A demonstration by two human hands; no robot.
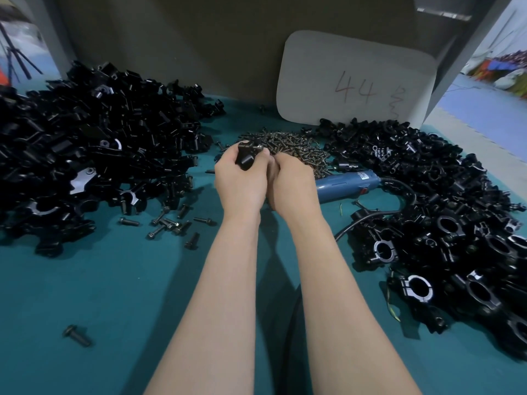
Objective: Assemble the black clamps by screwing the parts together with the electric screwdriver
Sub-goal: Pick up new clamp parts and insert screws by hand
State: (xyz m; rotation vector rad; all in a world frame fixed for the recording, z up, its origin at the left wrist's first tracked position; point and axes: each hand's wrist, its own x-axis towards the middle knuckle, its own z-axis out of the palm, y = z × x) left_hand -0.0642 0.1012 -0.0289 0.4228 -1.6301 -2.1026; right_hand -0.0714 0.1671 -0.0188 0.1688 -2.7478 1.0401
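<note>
- Teal worktop (114,280) carries the job, with a white card (356,78) marked 44 leaning at the back
- Left pile (85,138) of loose black parts is large, so by my judgement much is left to assemble
- Right pile (427,218) looks like clamps already joined, with closed rings showing, so a good share seems done
- Screws (293,143) lie heaped between the two piles, and a few bolts (171,223) are scattered near the left pile
- Left hand (239,183) grips one clamp (246,159) above the near edge of the screws
- Right hand (291,183) is curled and touches the left hand; whether it holds a screw I cannot tell
- Screwdriver (348,183) lies on the worktop just right of the right hand, untouched, so this clamp is likely being fitted, its screw not yet driven
</note>
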